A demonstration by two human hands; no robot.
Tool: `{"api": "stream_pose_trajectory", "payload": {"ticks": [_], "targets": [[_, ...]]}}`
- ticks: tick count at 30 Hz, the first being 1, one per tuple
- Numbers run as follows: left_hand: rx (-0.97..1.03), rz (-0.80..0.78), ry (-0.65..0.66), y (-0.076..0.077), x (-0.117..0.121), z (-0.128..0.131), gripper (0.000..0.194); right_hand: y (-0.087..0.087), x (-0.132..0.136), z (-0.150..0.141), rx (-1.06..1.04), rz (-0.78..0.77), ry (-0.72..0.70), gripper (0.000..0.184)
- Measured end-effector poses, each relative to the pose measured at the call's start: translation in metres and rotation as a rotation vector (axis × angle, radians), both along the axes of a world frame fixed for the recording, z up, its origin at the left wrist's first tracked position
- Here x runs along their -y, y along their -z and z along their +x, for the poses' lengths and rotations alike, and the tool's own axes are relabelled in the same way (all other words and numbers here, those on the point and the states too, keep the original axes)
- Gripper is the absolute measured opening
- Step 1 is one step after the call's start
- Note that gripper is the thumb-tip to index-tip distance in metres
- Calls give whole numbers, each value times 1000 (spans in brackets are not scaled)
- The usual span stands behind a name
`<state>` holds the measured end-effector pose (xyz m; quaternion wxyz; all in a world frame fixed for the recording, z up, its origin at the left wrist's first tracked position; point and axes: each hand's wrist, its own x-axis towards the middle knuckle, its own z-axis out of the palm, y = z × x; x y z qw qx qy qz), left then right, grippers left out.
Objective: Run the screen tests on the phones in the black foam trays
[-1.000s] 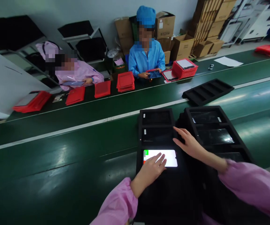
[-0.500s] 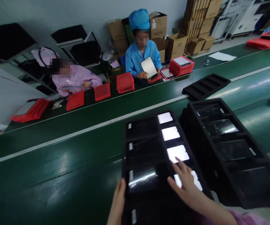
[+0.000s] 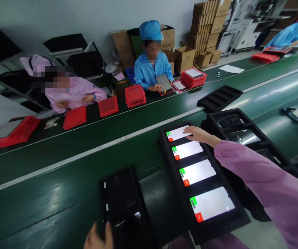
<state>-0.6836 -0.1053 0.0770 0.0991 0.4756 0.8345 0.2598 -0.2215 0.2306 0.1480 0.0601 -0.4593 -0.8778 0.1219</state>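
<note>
A black foam tray (image 3: 181, 186) lies on the green belt and holds four lit phone screens in a column. Each lit screen shows green and red marks. My right hand (image 3: 199, 135) rests its outstretched fingers on the top screen (image 3: 177, 133), holding nothing. Lower left, a second black tray (image 3: 117, 204) holds dark phones. My left hand (image 3: 98, 237) is at that tray's near edge, cut off by the bottom of the view. Its grip is hidden.
A third black tray (image 3: 222, 112) of dark phones lies beyond my right sleeve. A vacant black tray (image 3: 220, 98) sits on the belt. Across the belt, two seated co-workers (image 3: 151, 65) handle devices beside red trays (image 3: 134, 95). Cardboard boxes (image 3: 183, 58) are stacked behind.
The dark-phone tray has moved left, away from the lit tray, with my left hand at its edge. My right hand has moved from the lower screens up to the top one.
</note>
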Motion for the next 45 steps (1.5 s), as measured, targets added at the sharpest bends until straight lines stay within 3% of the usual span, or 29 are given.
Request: {"api": "stream_pose_trajectory", "payload": {"ticks": [2, 4, 5, 8, 11, 14, 16, 20, 25, 28, 31, 35, 40, 45], "targets": [[17, 101, 208, -17, -25, 54, 40, 7, -13, -5, 53, -16, -101, 28], [28, 248, 658, -38, -42, 118, 25, 12, -21, -9, 96, -21, -178, 29], [17, 289, 813, -49, -50, 150, 24, 13, -24, -10, 113, -18, -210, 30], [12, 317, 984, -71, -74, 228, 22, 13, -30, -12, 147, 5, -282, 29], [-51, 335, 1009, -72, -102, 268, 12, 6, -23, -15, 157, 46, -325, 27], [-129, 332, 989, -68, -115, 277, 10, 0, 7, -16, 142, 79, -393, 30], [-144, 320, 939, -69, -110, 273, 13, 2, 33, -13, 134, 85, -453, 35], [-118, 271, 881, -81, -69, 270, 12, 13, 62, -6, 127, 78, -517, 39], [-113, 163, 878, -85, -18, 290, 11, 15, 51, -4, 118, 43, -520, 36], [-149, 143, 865, -78, -3, 301, 11, 5, 68, -1, 107, 46, -516, 34], [-197, 151, 880, -67, 0, 306, 15, -2, 111, 2, 87, 45, -560, 37], [-255, 174, 974, -51, -6, 306, 17, 6, 156, 7, 63, 62, -557, 32], [-285, 159, 1074, -41, -13, 300, 20, 22, 156, 8, -12, 28, -544, 33], [-197, 89, 1110, -33, -16, 299, 27, 24, 141, 12, -133, -73, -471, 28]]}}
